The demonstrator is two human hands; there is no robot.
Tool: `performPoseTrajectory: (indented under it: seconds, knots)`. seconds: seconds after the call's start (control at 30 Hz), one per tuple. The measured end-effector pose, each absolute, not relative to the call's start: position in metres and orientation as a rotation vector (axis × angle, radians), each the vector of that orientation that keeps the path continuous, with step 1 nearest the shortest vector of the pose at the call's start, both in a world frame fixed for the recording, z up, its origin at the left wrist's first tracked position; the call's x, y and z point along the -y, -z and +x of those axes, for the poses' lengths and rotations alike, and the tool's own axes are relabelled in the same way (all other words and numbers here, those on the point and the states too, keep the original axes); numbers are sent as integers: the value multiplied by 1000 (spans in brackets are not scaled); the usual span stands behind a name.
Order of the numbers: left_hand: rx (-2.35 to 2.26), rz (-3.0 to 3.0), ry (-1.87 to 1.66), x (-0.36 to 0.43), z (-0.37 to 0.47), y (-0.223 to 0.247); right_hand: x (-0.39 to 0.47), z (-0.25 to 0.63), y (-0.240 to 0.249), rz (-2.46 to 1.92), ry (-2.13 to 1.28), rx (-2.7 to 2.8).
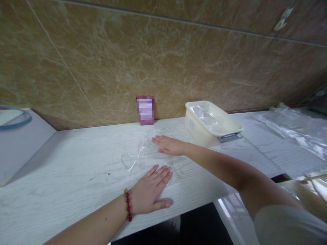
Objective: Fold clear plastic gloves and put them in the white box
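Note:
A clear plastic bag (145, 154) lies flat on the pale wood-grain table (63, 163), its edges hard to make out. My left hand (149, 190), with a red bead bracelet (128, 205) at the wrist, rests palm down on the near part of the bag, fingers stretched out. Farther back, my right hand (170, 145) is laid flat on the bag's far side with its fingers extended. Neither hand grasps anything. Behind the bag, a small red-edged card or packet (145, 110) with a blurred front leans on the wall.
Right of my hands stands a cream plastic bin (201, 131) with clear plastic inside. More clear plastic sheeting (293, 127) lies at the far right. A white box (22, 146) with a blue cord (19, 126) is at the left. A brown tiled wall (114, 68) bounds the back.

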State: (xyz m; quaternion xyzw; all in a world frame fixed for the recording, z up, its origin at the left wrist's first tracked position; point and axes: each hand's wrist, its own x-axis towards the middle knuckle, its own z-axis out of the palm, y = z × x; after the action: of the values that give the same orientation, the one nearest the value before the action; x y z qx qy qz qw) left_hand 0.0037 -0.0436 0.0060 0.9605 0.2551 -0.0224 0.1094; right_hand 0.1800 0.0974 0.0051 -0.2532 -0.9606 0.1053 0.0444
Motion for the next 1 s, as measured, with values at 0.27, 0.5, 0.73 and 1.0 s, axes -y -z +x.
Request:
performPoseTrajectory:
  seconds: [0.27,0.5,0.73,1.0]
  knots:
    - [-753,2837,74,44,4,-7,-95,175,2,-970,-249,2960]
    - [-732,2833,41,44,3,-7,-124,178,8,-1099,-201,2897]
    - [-737,2835,23,44,3,-6,-149,177,10,-1249,-186,2857]
    - [-743,2810,-23,44,3,-6,-166,174,9,-1474,-210,2756]
